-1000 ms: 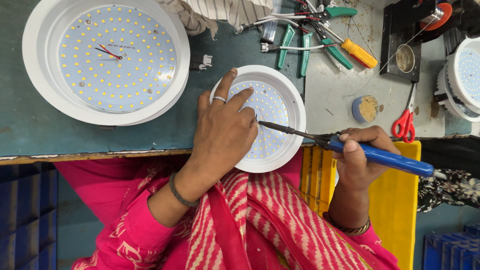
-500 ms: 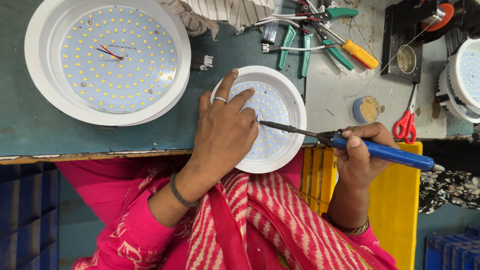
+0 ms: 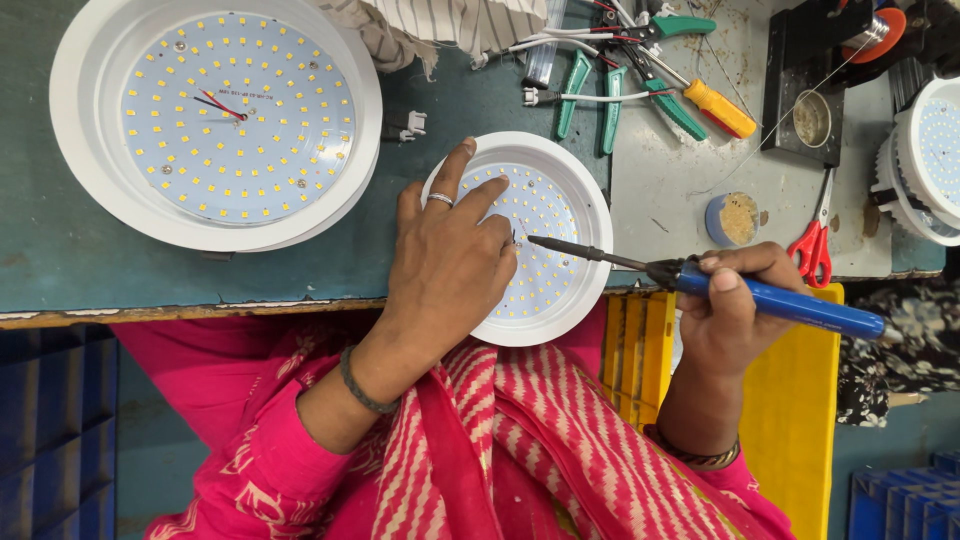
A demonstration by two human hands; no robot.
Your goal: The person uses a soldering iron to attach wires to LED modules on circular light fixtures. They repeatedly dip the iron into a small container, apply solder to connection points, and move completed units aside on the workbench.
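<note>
The left hand (image 3: 450, 265) lay spread over the small round LED lamp (image 3: 520, 238), fingers flat on its panel with nothing pinched between them that could be made out, pressing it onto the tabletop (image 3: 60, 255) at the near edge. Part of the lamp overhung that edge above the person's lap. The right hand (image 3: 735, 310) had its grip clamped on the blue handle of a soldering iron (image 3: 700, 285), and the iron's tip sat over the panel just beside the left fingertips.

The chief risk looked like a burn: tip and fingers were nearly touching, so a small slip of either hand could bring them together. If the left hand eased its pressure, the overhanging lamp could tilt off the edge. Holding the tip on one spot too long might scorch the panel or lift a neighbouring diode. The large LED lamp (image 3: 215, 120), the pliers (image 3: 590, 90) and the red scissors (image 3: 812, 245) lay well apart and seemed out of harm's way
</note>
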